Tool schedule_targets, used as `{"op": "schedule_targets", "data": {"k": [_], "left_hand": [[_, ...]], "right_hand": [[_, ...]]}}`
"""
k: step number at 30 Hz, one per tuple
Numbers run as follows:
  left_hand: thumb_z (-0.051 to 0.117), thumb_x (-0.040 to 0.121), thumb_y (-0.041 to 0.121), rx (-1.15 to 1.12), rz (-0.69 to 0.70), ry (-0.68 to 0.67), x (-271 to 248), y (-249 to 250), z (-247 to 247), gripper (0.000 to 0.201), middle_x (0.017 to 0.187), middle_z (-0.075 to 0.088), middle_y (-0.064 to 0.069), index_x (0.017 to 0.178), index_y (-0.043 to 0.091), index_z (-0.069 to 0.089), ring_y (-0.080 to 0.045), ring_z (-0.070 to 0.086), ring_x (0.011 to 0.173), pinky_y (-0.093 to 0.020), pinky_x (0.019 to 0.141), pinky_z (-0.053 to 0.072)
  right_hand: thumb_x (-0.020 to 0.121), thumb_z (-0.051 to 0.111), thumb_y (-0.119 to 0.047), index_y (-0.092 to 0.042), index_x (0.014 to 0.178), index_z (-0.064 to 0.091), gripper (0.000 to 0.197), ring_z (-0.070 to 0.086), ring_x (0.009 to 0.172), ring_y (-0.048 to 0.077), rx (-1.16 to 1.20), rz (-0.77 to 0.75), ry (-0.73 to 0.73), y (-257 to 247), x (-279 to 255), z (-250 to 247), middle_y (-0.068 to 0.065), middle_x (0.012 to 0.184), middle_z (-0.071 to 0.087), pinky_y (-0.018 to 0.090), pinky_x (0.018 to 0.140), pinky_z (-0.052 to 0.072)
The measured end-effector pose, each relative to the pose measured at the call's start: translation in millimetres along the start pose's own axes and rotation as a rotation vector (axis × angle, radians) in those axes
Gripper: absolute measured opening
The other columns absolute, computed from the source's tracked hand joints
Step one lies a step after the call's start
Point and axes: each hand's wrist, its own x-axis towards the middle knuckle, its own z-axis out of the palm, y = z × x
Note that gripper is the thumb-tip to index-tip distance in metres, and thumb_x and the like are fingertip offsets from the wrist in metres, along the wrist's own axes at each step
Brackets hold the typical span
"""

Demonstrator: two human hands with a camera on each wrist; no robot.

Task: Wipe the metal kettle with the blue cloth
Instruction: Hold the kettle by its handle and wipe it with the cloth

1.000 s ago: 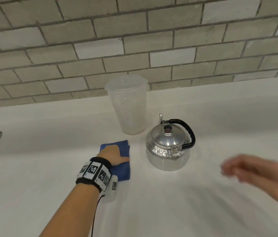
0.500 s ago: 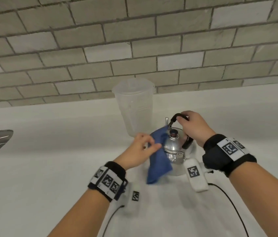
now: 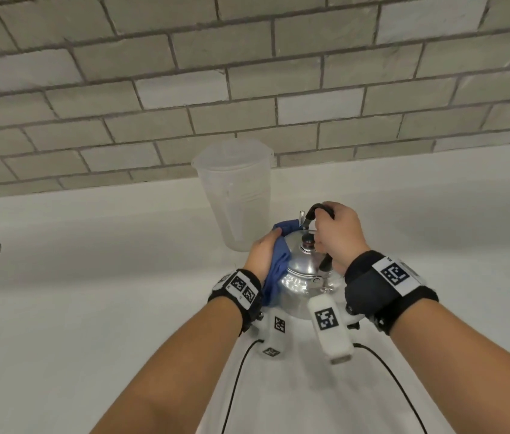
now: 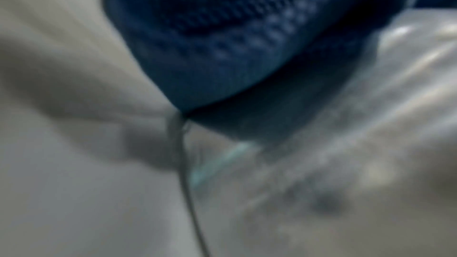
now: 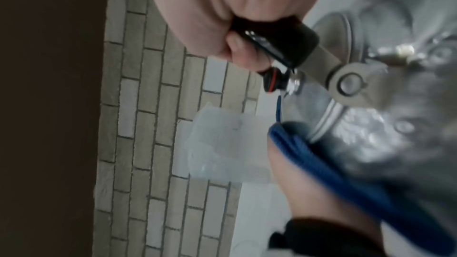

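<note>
Progress: wiping is under way, by my judgement at its start; the blue cloth [image 3: 275, 270] is lying against the kettle's 9 o'clock flank, while the front, the 3 o'clock side and the lid look not yet covered.
Left hand [image 3: 263, 255]: pressing the cloth to the metal, fingers wrapping over it.
Right hand [image 3: 340, 234]: curling tight round the black handle [image 3: 321, 209], steadying the kettle.
Metal kettle [image 3: 302, 277]: standing upright on the white table [image 3: 91, 308], at 6 o'clock of the clear plastic jug [image 3: 236, 195], just beside it.
Look: shiny, dimpled silver body, domed lid with a dark knob [image 5: 270, 82].
</note>
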Motion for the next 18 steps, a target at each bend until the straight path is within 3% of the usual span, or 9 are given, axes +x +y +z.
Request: {"op": "schedule_targets", "data": {"k": [2,5,7,8,10,13,15,18], "left_hand": [[0.060,0.086,0.045,-0.036,0.000,0.014,1.9,-3.0,-1.6,0.050,0.103,0.073,-0.025,0.111,0.004,0.070,-0.037,0.068,0.097,-0.042,0.094,0.053],[0.055,0.084,0.048,-0.026,0.080,0.057,-1.2,-11.8,0.3,0.052,0.110,0.071,-0.022,0.111,0.005,0.068,-0.037,0.065,0.108,-0.045,0.102,0.049],[0.047,0.097,0.035,0.072,0.206,0.171,-11.0,-17.0,8.7,0.032,0.101,0.068,-0.010,0.105,0.008,0.062,-0.025,0.061,0.099,-0.031,0.091,0.046],[0.043,0.102,0.027,0.093,0.263,0.224,-17.4,-19.9,13.0,0.024,0.094,0.064,-0.004,0.104,0.009,0.059,-0.020,0.059,0.093,-0.027,0.086,0.042],[0.040,0.105,0.021,0.079,0.334,0.244,-24.0,-24.9,15.6,0.022,0.089,0.062,0.000,0.104,0.008,0.058,-0.016,0.057,0.089,-0.026,0.084,0.041],[0.040,0.104,0.025,0.111,0.289,0.141,-13.1,-18.2,7.5,0.027,0.104,0.067,-0.006,0.105,0.015,0.065,-0.020,0.062,0.101,-0.032,0.097,0.046],[0.042,0.101,0.026,0.091,0.207,0.044,-0.4,-4.0,3.2,0.026,0.100,0.070,-0.008,0.095,0.020,0.067,-0.026,0.064,0.098,-0.035,0.096,0.048],[0.050,0.098,0.028,0.075,0.045,-0.019,13.4,9.8,0.5,0.027,0.082,0.067,-0.013,0.089,0.012,0.069,-0.024,0.063,0.073,-0.031,0.073,0.050]], "right_hand": [[0.097,0.042,-0.014,-0.006,0.096,0.057,0.017,0.052,0.047,0.015,0.062,0.017,0.108,4.9,0.6,6.9,0.008,0.071,0.052,0.027,0.049,0.050],[0.091,0.043,-0.023,-0.015,0.096,0.050,0.011,0.053,0.064,0.023,0.151,0.034,0.236,8.2,0.6,21.9,0.007,0.080,0.054,0.041,0.069,0.056],[0.085,0.042,-0.030,-0.022,0.102,0.045,0.019,0.054,0.077,0.024,0.183,0.043,0.290,11.0,4.0,28.8,0.007,0.089,0.053,0.049,0.081,0.055],[0.085,0.041,-0.030,-0.023,0.103,0.044,0.020,0.053,0.079,0.024,0.194,0.043,0.302,10.6,3.5,31.0,0.008,0.091,0.052,0.049,0.081,0.054],[0.090,0.041,-0.024,-0.020,0.104,0.047,0.016,0.054,0.068,0.022,0.235,0.057,0.309,10.0,2.8,30.5,0.008,0.085,0.051,0.036,0.063,0.055],[0.095,0.037,-0.009,-0.011,0.102,0.053,0.018,0.046,0.043,0.012,0.280,0.074,0.289,15.0,4.4,18.8,0.005,0.071,0.048,0.018,0.035,0.038],[0.094,0.036,-0.006,-0.007,0.101,0.055,0.021,0.043,0.045,0.013,0.300,0.089,0.262,19.9,4.8,12.7,0.005,0.069,0.047,0.018,0.032,0.034],[0.093,0.038,-0.007,-0.006,0.102,0.055,0.019,0.045,0.048,0.015,0.262,0.110,0.198,23.1,4.5,6.5,0.004,0.071,0.049,0.024,0.040,0.039]]}}
